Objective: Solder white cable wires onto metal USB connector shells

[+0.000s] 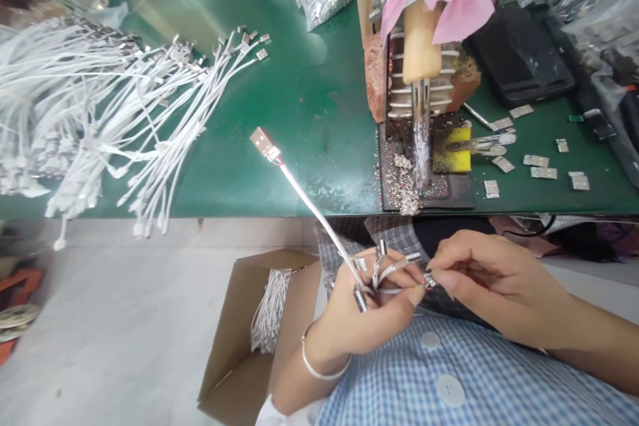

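Observation:
My left hand (369, 306) is closed around several short white USB cables (314, 210). One cable sticks out up and left, ending in a metal USB plug (265, 144); other plugs poke out between my fingers. My right hand (492, 279) pinches a small metal USB connector (429, 279) between thumb and fingertips. That connector meets a cable end at my left thumb tip; whether the two are joined I cannot tell. Both hands are in front of the table edge, above my lap.
On the green table (299, 93) a soldering iron (422, 100) points down in its stand beside a yellow sponge (452, 150). Loose connector shells (543, 173) and a black phone (524, 53) lie right. White cables (124, 106) pile left. A cardboard box (294, 333) on the floor holds more cables.

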The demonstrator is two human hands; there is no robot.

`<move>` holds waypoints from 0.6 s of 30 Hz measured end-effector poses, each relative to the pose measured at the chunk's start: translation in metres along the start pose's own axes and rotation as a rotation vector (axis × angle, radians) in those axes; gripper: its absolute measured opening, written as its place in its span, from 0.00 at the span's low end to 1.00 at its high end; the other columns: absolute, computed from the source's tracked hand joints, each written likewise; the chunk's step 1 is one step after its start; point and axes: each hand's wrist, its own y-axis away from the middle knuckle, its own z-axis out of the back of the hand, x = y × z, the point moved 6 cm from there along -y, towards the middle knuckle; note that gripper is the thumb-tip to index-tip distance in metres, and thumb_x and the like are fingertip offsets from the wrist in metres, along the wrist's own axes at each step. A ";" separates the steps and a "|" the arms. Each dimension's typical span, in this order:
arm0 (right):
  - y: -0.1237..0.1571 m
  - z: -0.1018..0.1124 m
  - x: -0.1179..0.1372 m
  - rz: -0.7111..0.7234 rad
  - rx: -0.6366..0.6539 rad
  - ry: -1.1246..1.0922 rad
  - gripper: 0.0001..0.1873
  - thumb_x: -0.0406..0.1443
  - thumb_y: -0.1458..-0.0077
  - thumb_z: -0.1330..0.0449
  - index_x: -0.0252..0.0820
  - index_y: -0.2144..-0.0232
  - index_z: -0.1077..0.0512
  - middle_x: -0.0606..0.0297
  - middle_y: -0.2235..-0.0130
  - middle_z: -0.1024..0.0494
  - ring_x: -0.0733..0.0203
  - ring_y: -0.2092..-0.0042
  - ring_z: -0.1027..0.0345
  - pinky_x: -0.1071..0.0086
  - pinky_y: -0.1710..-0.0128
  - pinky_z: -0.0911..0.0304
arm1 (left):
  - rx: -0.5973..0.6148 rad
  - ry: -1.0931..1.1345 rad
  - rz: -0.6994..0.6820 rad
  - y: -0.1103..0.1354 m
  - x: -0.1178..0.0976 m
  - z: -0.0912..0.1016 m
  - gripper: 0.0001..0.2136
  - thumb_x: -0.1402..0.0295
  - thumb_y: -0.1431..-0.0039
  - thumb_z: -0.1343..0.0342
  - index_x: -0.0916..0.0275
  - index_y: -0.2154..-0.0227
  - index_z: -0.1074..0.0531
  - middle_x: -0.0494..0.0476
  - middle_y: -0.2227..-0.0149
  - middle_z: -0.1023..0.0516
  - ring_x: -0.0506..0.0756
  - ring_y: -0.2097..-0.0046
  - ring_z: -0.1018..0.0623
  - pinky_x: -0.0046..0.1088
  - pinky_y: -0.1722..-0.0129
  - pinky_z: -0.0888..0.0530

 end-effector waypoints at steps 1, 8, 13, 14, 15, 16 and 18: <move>0.000 0.000 0.000 -0.005 0.007 0.008 0.07 0.31 0.38 0.46 0.43 0.68 0.29 0.69 0.77 0.28 0.68 0.77 0.33 0.77 0.80 0.40 | 0.002 -0.003 0.002 0.000 0.000 0.000 0.05 0.74 0.46 0.37 0.63 0.76 0.25 0.57 0.68 0.20 0.49 0.73 0.26 0.23 0.77 0.30; 0.000 0.004 0.004 0.014 -0.002 0.036 0.06 0.30 0.38 0.45 0.44 0.66 0.29 0.71 0.73 0.26 0.72 0.74 0.32 0.80 0.75 0.37 | -0.017 0.002 0.024 -0.007 -0.004 -0.001 0.06 0.74 0.48 0.38 0.64 0.79 0.26 0.57 0.70 0.20 0.49 0.74 0.27 0.24 0.76 0.30; 0.000 0.006 0.002 0.006 0.005 0.053 0.07 0.31 0.38 0.45 0.45 0.66 0.29 0.72 0.72 0.25 0.73 0.73 0.32 0.81 0.73 0.37 | 0.014 -0.008 0.042 -0.011 -0.006 -0.001 0.06 0.75 0.49 0.38 0.64 0.79 0.26 0.57 0.69 0.20 0.46 0.76 0.30 0.23 0.78 0.32; 0.000 0.005 0.001 0.001 0.015 0.052 0.07 0.31 0.38 0.45 0.45 0.66 0.29 0.72 0.72 0.26 0.73 0.73 0.32 0.81 0.73 0.37 | 0.021 -0.013 0.044 -0.011 -0.006 -0.002 0.06 0.74 0.49 0.38 0.64 0.79 0.26 0.57 0.69 0.19 0.46 0.77 0.31 0.23 0.79 0.34; 0.000 0.005 0.001 -0.002 0.022 0.051 0.07 0.31 0.38 0.45 0.45 0.66 0.29 0.73 0.72 0.26 0.73 0.73 0.33 0.81 0.73 0.37 | 0.022 -0.015 0.043 -0.011 -0.005 -0.002 0.06 0.74 0.49 0.38 0.65 0.79 0.26 0.57 0.69 0.19 0.46 0.77 0.31 0.23 0.80 0.34; -0.001 0.006 0.001 -0.002 0.024 0.050 0.07 0.31 0.38 0.45 0.45 0.66 0.29 0.73 0.72 0.26 0.73 0.73 0.33 0.82 0.73 0.37 | 0.021 -0.017 0.040 -0.011 -0.005 -0.002 0.06 0.74 0.49 0.38 0.65 0.79 0.26 0.57 0.69 0.19 0.46 0.77 0.31 0.23 0.80 0.34; -0.001 0.006 0.001 -0.008 0.028 0.047 0.07 0.31 0.38 0.46 0.45 0.66 0.29 0.73 0.73 0.26 0.73 0.73 0.33 0.82 0.74 0.38 | 0.007 -0.015 0.031 -0.010 -0.004 -0.002 0.06 0.74 0.49 0.38 0.64 0.79 0.26 0.57 0.69 0.19 0.46 0.77 0.30 0.23 0.79 0.33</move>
